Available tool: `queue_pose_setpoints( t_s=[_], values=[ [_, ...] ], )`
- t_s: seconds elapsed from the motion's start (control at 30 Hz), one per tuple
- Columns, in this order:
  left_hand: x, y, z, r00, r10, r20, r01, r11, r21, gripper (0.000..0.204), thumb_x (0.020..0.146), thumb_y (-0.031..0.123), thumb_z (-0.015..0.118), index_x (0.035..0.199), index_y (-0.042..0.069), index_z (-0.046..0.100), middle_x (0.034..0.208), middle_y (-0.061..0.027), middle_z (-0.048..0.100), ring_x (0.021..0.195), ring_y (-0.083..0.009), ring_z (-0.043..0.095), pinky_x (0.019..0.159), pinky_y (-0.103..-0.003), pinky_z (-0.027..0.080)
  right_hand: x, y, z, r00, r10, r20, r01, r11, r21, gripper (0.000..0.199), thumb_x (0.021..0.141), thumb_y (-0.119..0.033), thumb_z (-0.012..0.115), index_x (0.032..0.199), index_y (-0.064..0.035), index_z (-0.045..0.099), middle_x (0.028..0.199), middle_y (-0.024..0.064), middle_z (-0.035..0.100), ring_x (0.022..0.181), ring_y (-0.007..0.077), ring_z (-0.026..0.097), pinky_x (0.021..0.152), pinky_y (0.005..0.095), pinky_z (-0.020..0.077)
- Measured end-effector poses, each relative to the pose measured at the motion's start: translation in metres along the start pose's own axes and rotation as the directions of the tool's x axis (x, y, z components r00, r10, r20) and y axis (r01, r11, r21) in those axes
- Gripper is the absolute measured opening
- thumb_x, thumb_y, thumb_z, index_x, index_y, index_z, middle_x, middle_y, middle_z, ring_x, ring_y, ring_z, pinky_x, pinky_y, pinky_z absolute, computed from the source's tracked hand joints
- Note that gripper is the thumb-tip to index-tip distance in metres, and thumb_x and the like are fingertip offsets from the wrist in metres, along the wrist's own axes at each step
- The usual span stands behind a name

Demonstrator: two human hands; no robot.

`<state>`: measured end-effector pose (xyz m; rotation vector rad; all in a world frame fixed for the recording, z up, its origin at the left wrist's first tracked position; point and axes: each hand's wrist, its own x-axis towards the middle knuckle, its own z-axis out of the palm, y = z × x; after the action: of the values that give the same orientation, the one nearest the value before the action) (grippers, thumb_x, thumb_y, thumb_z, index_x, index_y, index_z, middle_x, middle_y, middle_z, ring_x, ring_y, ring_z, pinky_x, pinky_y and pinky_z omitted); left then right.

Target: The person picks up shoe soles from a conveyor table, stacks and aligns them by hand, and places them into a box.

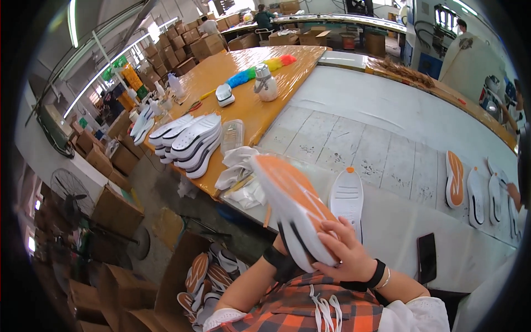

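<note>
A shoe sole (296, 191) with an orange-and-white tread and white side walls is tilted up in front of me, its tread toward me. My right hand (349, 255) grips its near end, fingers over the tread edge and thumb lower down. My left hand (280, 244) holds it from behind at the left; the sole hides most of those fingers. Just beyond my right hand, a white sole (347, 196) lies on the table with its inner side up, partly covered by the hand and the held sole.
Stacked white soles (191, 138) stand left on the orange-brown table, near a flask (266, 86) and a rainbow duster (260, 72). A phone (426, 258) lies at right. More soles (454, 180) line the far right beside another person's hand (514, 195). A carton (177, 271) of soles stands lower left.
</note>
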<state>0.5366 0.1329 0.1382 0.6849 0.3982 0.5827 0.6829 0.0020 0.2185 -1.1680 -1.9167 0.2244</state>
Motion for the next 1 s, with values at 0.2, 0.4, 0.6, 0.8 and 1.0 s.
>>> queue_pose_setpoints(
  t_s=[0.2, 0.4, 0.6, 0.8, 1.0],
  values=[
    [-0.012, -0.007, -0.021, 0.989, -0.142, 0.047, 0.149, 0.913, -0.380, 0.058, 0.083, 0.044, 0.049, 0.129, 0.011, 0.035, 0.118, -0.0126, 0.048, 0.104, -0.0317, 0.049, 0.089, -0.048, 0.040, -0.026, 0.027, 0.006, 0.921, 0.383, 0.074, -0.362, 0.768, 0.529, 0.083, 0.063, -0.020, 0.075, 0.131, -0.0012, 0.030, 0.130, 0.0183, 0.037, 0.122, 0.0301, 0.036, 0.099, 0.0388, 0.0288],
    [-0.019, 0.017, 0.012, 0.942, -0.086, 0.325, 0.239, 0.852, -0.466, 0.052, 0.084, 0.038, 0.050, 0.126, 0.009, 0.039, 0.111, -0.0148, 0.050, 0.093, -0.0261, 0.052, 0.080, -0.040, 0.043, -0.036, 0.024, -0.006, 0.819, 0.552, 0.158, -0.286, 0.154, 0.946, 0.088, 0.065, -0.013, 0.073, 0.135, 0.0002, 0.021, 0.134, 0.0116, 0.034, 0.123, 0.0215, 0.035, 0.101, 0.0331, 0.0264],
    [-0.018, 0.009, 0.007, 0.962, -0.228, 0.151, 0.260, 0.932, -0.251, 0.061, 0.084, 0.038, 0.051, 0.130, 0.003, 0.032, 0.122, -0.0128, 0.047, 0.107, -0.0231, 0.050, 0.089, -0.037, 0.043, -0.003, -0.002, -0.018, 0.951, 0.061, 0.302, -0.213, 0.837, 0.504, 0.073, 0.071, -0.016, 0.072, 0.131, -0.0042, 0.033, 0.139, 0.0185, 0.024, 0.129, 0.0277, 0.025, 0.100, 0.0367, 0.0279],
    [-0.018, 0.011, -0.001, 0.947, -0.310, 0.081, 0.315, 0.947, -0.068, 0.058, 0.086, 0.034, 0.050, 0.131, 0.004, 0.030, 0.121, -0.0114, 0.048, 0.105, -0.0215, 0.051, 0.087, -0.035, 0.044, -0.008, 0.024, -0.004, 0.905, 0.350, 0.242, -0.407, 0.549, 0.730, 0.076, 0.073, -0.011, 0.067, 0.135, -0.0071, 0.024, 0.137, 0.0102, 0.029, 0.120, 0.0220, 0.038, 0.094, 0.0341, 0.0350],
    [-0.048, 0.022, 0.041, 0.955, 0.096, 0.282, -0.209, 0.892, 0.401, 0.071, 0.085, 0.018, 0.057, 0.139, 0.005, 0.012, 0.134, -0.0113, 0.030, 0.122, -0.0232, 0.032, 0.095, -0.035, 0.036, -0.031, 0.051, -0.001, 0.793, 0.587, 0.162, -0.442, 0.372, 0.816, 0.087, 0.064, -0.019, 0.062, 0.137, -0.0054, 0.016, 0.131, 0.0126, 0.036, 0.118, 0.0229, 0.040, 0.096, 0.0342, 0.0353]
  ],
)
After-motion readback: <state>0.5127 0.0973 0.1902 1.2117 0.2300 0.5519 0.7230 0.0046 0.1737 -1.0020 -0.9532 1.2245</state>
